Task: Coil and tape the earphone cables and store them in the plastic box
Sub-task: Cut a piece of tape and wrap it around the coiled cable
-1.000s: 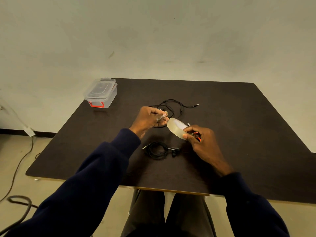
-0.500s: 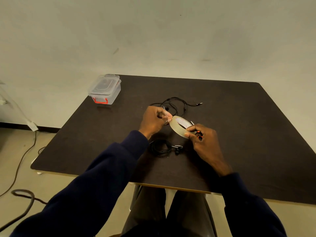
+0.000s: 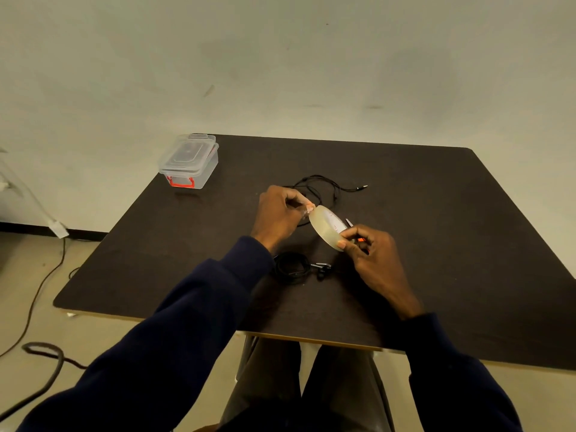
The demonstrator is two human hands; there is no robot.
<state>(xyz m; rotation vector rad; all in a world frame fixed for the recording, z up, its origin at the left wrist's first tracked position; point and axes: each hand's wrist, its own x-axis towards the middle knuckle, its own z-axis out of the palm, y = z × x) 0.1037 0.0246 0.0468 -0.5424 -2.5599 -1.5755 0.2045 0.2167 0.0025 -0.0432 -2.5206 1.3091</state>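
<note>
Both hands are up over the table (image 3: 467, 244) right now. My read: the right hand (image 3: 371, 254) has thumb and fingers clamped on the rim of the clear tape roll (image 3: 325, 227), and tucked under that same hand there's an orange handle with a metal tip poking out, likely scissors (image 3: 360, 240). The left hand (image 3: 277, 213) is pinched tight on the tape end (image 3: 307, 210), right at the roll's far edge, so I'd call this the peel for a strip. Just below the grip, nearer the body, one coiled earphone cable (image 3: 291, 268) lies in a neat black ring on the table, earbuds trailing beside it; I can't tell whether any tape is on it. Beyond the left hand's pinch the second earphone cable (image 3: 324, 187) sprawls loose, plug end out to the right, not coiled at all. Well off to the left of the grip, at the far table corner, the plastic box (image 3: 188, 162) sits with its lid on and red latch showing. So by my judgement: one coil made, taping under way, one cable to wind, nothing boxed yet.
</note>
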